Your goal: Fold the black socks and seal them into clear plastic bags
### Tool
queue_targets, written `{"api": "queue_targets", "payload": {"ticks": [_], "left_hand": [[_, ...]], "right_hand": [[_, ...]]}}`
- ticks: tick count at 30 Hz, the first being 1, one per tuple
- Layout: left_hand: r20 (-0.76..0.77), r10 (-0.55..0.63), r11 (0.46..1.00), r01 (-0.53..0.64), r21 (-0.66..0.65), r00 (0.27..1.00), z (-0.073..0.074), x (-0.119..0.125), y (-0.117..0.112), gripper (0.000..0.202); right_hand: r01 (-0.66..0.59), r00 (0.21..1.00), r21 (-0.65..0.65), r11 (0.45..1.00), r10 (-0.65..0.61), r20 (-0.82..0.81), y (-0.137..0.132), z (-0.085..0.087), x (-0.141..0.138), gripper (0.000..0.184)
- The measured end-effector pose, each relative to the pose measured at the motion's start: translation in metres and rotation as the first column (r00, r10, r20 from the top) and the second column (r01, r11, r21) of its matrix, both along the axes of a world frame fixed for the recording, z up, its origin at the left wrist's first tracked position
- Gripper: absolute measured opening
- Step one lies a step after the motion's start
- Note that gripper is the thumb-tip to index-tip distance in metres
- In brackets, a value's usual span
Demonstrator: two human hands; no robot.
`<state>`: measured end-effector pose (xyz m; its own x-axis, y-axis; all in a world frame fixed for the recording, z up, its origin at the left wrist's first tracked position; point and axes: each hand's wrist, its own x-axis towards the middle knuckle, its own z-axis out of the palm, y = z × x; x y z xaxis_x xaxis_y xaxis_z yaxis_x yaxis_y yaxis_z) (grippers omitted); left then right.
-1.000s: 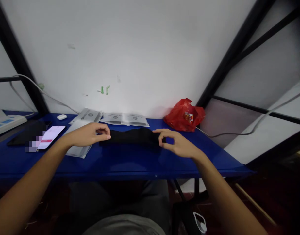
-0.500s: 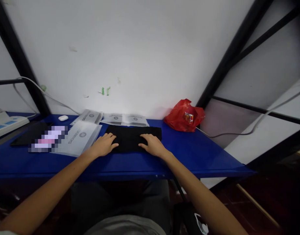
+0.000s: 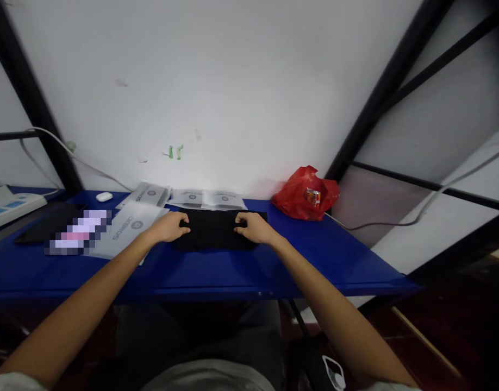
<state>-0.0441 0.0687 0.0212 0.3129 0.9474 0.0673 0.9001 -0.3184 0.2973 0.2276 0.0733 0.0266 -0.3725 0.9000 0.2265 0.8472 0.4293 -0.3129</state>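
A folded piece of black cloth (image 3: 212,231) lies lengthwise on the blue table (image 3: 217,271) in front of me. At its left end my left hand (image 3: 172,227) has its fingers curled, thumb and fingers closed on the fabric. My right hand (image 3: 255,227) grips the right part of the cloth in the same way. The cloth's far edge lies close to two flat packs (image 3: 225,201) in translucent plastic with grey print.
Printed plastic bags (image 3: 129,232) lie left of the cloth, beside a blurred-out phone (image 3: 80,233) and a dark tablet-like slab (image 3: 41,224). A white earbud case (image 3: 104,196) and a power strip (image 3: 17,209) sit farther left. A red plastic bag (image 3: 306,195) stands at the back right.
Both hands were lying with fingers spread on the cloth; now their fingers are curled in on it. The left hand has shifted slightly left and away from me.
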Motion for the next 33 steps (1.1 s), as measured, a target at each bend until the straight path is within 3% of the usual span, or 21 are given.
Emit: {"api": "queue_targets", "payload": {"ticks": [3,6,8,11,13,16,18,23,33], "left_hand": [[0.142,-0.12,0.992,0.125,-0.024,0.983,0.015,-0.014,-0.02,0.022],[0.311,-0.219,0.918,0.303,-0.255,0.925,0.03,-0.025,-0.041,0.032],[0.354,-0.201,0.896,0.317,-0.31,0.913,0.032,-0.024,-0.044,0.037],[0.268,-0.118,0.975,0.163,-0.151,0.956,0.015,-0.005,-0.032,0.046],[0.14,-0.048,0.999,0.046,0.022,0.989,-0.006,0.011,-0.017,0.056],[-0.05,0.061,0.998,-0.062,-0.004,0.997,-0.033,0.027,0.001,0.067],[-0.103,0.11,0.992,-0.116,-0.053,0.989,-0.043,0.03,0.008,0.071],[-0.065,0.132,0.991,-0.134,-0.016,0.989,-0.051,0.025,0.01,0.069],[-0.02,0.133,0.991,-0.132,0.031,0.991,-0.056,0.021,0.011,0.062]], "right_hand": [[-0.103,0.989,-0.054,0.993,0.096,-0.108,-0.026,0.015,0.008,0.007],[-0.295,0.947,-0.264,0.918,0.245,-0.207,-0.054,0.03,0.018,0.007],[-0.303,0.942,-0.29,0.908,0.24,-0.233,-0.063,0.034,0.022,0.012],[-0.122,0.979,-0.075,0.99,0.107,-0.176,-0.052,0.022,0.019,0.022],[0.018,0.997,0.065,0.998,-0.013,-0.072,-0.034,0.003,0.015,0.032],[0.143,0.983,-0.006,0.99,-0.142,0.119,-0.007,-0.028,0.012,0.051],[0.186,0.971,-0.066,0.98,-0.172,0.167,0.004,-0.044,0.014,0.058],[0.191,0.975,-0.068,0.979,-0.181,0.129,0.014,-0.06,0.023,0.06],[0.209,0.976,-0.018,0.978,-0.207,0.067,0.014,-0.064,0.022,0.055]]}}
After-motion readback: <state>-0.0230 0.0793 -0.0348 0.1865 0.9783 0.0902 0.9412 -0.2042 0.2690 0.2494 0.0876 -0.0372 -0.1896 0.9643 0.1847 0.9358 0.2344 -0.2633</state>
